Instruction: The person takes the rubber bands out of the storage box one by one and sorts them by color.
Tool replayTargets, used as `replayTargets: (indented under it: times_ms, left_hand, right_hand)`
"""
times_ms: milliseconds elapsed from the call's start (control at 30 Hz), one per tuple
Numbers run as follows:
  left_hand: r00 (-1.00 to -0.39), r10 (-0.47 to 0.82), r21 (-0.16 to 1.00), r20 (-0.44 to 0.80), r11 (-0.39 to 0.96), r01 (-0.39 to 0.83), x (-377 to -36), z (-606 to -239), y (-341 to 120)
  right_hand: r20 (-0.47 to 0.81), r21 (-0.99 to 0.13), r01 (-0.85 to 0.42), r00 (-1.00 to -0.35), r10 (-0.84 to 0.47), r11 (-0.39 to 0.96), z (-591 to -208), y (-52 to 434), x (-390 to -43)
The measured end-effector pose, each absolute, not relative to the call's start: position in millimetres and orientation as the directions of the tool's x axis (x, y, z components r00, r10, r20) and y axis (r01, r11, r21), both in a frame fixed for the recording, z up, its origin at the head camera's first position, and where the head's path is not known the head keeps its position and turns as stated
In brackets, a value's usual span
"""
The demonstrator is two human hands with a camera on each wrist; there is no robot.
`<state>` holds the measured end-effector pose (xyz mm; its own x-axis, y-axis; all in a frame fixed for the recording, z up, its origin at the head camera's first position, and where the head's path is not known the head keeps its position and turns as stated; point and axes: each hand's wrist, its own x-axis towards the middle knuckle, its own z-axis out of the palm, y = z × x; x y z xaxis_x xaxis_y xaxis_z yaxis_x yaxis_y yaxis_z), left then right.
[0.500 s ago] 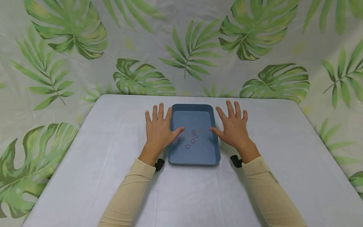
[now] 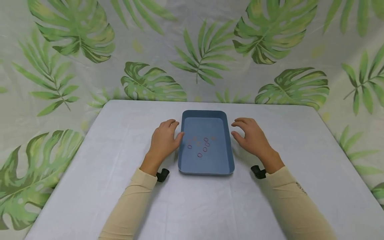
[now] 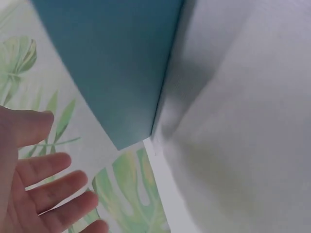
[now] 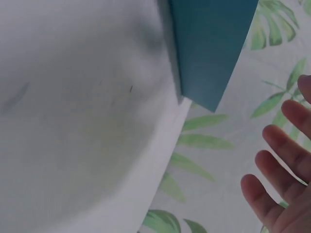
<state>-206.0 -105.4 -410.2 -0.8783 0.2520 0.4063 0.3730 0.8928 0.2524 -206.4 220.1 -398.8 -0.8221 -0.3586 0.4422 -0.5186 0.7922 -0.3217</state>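
A blue-grey rectangular tray (image 2: 207,166) lies on the white-covered table, its long sides running away from me. Scattered on its floor are several thin red loops (image 2: 206,142) and a few fainter orange ones (image 2: 213,138). My left hand (image 2: 163,141) is beside the tray's left wall, thumb tip right at the rim, fingers loosely bent. On the other side, my right hand (image 2: 253,138) hovers just off the right wall with its fingers bent toward it. Both wrist views show the tray's outer wall (image 3: 116,63) and relaxed, spread fingers with nothing in them.
White cloth (image 2: 120,133) covers the table, whose far edge lies beyond the tray. A leaf-patterned curtain (image 2: 156,33) hangs behind it. Small black wrist cameras (image 2: 163,175) sit under both wrists, near the tray's front corners.
Both hands have drawn outward from over the tray's sides, and their straight, spread fingers have relaxed into a loose bend. The tray and loops look unmoved.
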Motion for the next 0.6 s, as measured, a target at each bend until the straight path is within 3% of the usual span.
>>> replayTargets:
  times_ms: [333, 600]
  left_hand:
    - [-0.960, 0.217, 0.474, 0.175, 0.836, 0.275, -210, -414, -116]
    - [-0.978, 0.210, 0.763, -0.014, 0.634, 0.125, -220, -416, -120]
  right_hand:
    - [0.376, -0.346, -0.506, -0.846, -0.378, 0.790, -398, 237, -204]
    - [0.321, -0.394, -0.480, -0.871, -0.372, 0.784, -400, 243, -205]
